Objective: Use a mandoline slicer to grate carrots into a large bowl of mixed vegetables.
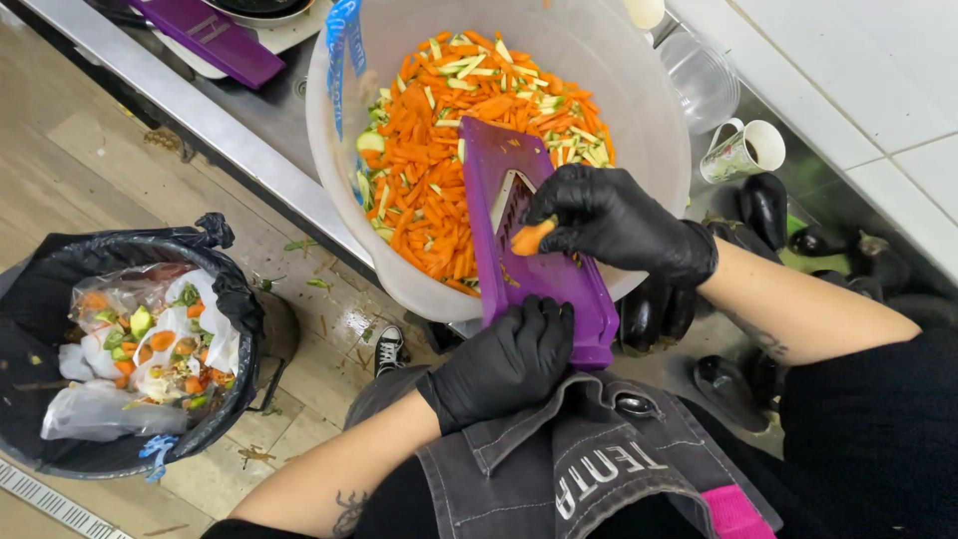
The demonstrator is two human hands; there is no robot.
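Two containers frame your work, and going from the left the first is the bin lined with a black bag [215, 299] on the wooden floor, holding crumpled white paper, clear plastic and scraps of carrot and green peel. Next comes the steel counter edge [200, 115], with a second purple slicer [215, 40] lying at the top, partly cut off by the frame. Your left hand [504, 359], in a black glove, is curled tight around the lower end of the purple mandoline slicer [544, 269], bracing it against your grey apron [559, 459]. The slicer leans up into the big translucent plastic tub [639, 130], its top end resting on the heap of julienned carrot and courgette strips [449, 150] that fills most of the tub. Your right hand [614, 220], also gloved, has its fingers bunched and pressed down on a small stub of carrot [529, 238] sitting on the slicer's face just below the blade opening. To the right, a patterned mug [743, 152] stands by a clear plastic container [704, 80] whose contents you cannot make out. Dark aubergines [763, 205] lie beyond your right forearm, several half hidden under it and the tub, so their count is unclear.
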